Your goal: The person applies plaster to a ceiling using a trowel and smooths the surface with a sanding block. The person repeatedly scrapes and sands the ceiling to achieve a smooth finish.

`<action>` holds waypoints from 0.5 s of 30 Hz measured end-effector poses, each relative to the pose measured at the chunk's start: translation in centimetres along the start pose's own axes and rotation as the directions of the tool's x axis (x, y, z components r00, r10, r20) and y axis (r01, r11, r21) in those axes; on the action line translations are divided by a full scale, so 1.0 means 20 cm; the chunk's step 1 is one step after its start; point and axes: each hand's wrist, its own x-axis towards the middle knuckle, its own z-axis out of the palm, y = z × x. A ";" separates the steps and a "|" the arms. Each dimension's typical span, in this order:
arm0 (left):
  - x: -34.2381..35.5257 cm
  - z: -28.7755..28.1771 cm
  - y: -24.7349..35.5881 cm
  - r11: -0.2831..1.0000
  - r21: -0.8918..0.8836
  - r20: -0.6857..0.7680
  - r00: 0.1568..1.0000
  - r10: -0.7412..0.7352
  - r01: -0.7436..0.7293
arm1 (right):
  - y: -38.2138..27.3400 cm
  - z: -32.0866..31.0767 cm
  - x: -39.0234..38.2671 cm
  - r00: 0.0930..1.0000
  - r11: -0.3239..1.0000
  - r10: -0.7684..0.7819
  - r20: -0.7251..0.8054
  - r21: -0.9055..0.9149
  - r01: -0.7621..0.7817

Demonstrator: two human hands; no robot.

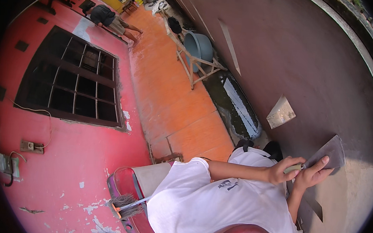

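Note:
Both of my hands are on a wide putty knife [334, 148] with a broad grey blade and a pale green handle. My left hand [280, 170] is closed round the handle. Closer to the blade, my right hand [310, 177] grips it, with thumb and fingers lying along the blade's base. The blade is in front of a dark brown wall [310, 77], beside a paler grey patch [358, 198]. Whether the blade touches the wall I cannot tell.
A pink wall [76, 152] with a barred window [76, 83] stands left. Along the orange walkway [174, 102] are a wooden trestle [194, 69], a blue-grey tub [198, 47] and a bent-over person [109, 20]. A brush [124, 205] rests by a chair [152, 179].

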 end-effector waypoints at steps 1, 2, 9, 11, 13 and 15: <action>0.01 -0.02 0.01 0.999 -0.027 0.040 0.999 -0.033 0.034 | 0.01 0.01 0.00 1.000 1.000 -0.015 0.000 -0.004 0.015; 0.00 -0.01 -0.01 1.000 0.000 0.001 1.000 0.011 -0.011 | 0.00 0.01 0.00 1.000 1.000 -0.015 -0.015 -0.013 0.014; 0.09 -0.07 0.15 0.939 -0.332 0.101 0.993 -0.059 0.090 | -0.02 0.04 0.04 0.998 0.998 -0.009 -0.056 -0.059 0.006; 0.10 -0.09 0.15 0.914 -0.402 0.120 0.993 -0.002 0.050 | -0.05 0.08 0.06 0.995 0.998 -0.057 -0.081 -0.022 0.055; 0.08 -0.06 0.10 0.903 -0.428 0.126 0.992 0.027 0.030 | -0.04 0.07 0.05 0.995 0.999 -0.039 -0.091 0.009 0.040; 0.05 -0.03 0.07 0.824 -0.563 0.153 0.988 0.032 0.061 | -0.05 0.07 0.03 0.992 0.999 -0.039 -0.119 0.021 0.042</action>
